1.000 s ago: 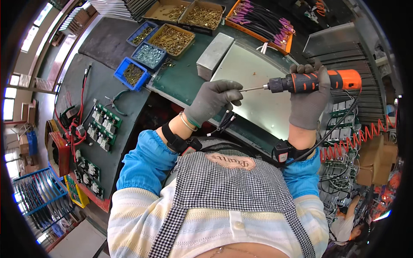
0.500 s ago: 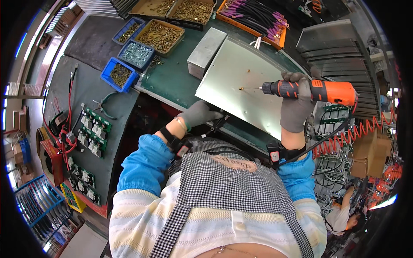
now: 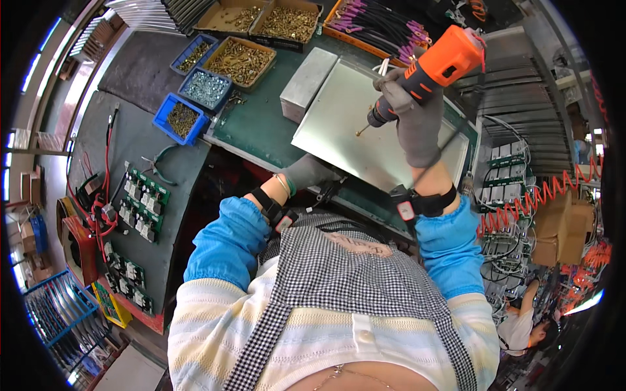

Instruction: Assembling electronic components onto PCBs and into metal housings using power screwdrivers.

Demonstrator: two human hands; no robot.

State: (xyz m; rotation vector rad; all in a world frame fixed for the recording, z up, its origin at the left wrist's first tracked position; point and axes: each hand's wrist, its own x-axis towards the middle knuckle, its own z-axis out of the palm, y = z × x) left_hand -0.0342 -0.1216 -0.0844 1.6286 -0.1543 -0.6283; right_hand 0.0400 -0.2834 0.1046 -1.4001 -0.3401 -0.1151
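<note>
My right hand (image 3: pixel 414 114), in a grey glove, grips an orange and black electric screwdriver (image 3: pixel 432 70). Its bit points down onto a flat grey metal plate (image 3: pixel 339 117) on the green bench mat, with a small brass screw at the tip. My left hand (image 3: pixel 312 173), also gloved, rests at the near edge of the plate, partly tucked under the bench edge. A grey metal box (image 3: pixel 308 83) lies just left of the plate.
Blue bins (image 3: pixel 182 118) and brown trays (image 3: pixel 242 60) of screws stand at the back left. An orange tray of purple-ended cables (image 3: pixel 381 26) sits behind the plate. Green circuit boards (image 3: pixel 145 195) lie on the left table. A red coiled hose (image 3: pixel 554 189) hangs right.
The screwdriver has tilted from lying level to pointing down at the plate. My left hand left the bit and dropped to the plate's near edge.
</note>
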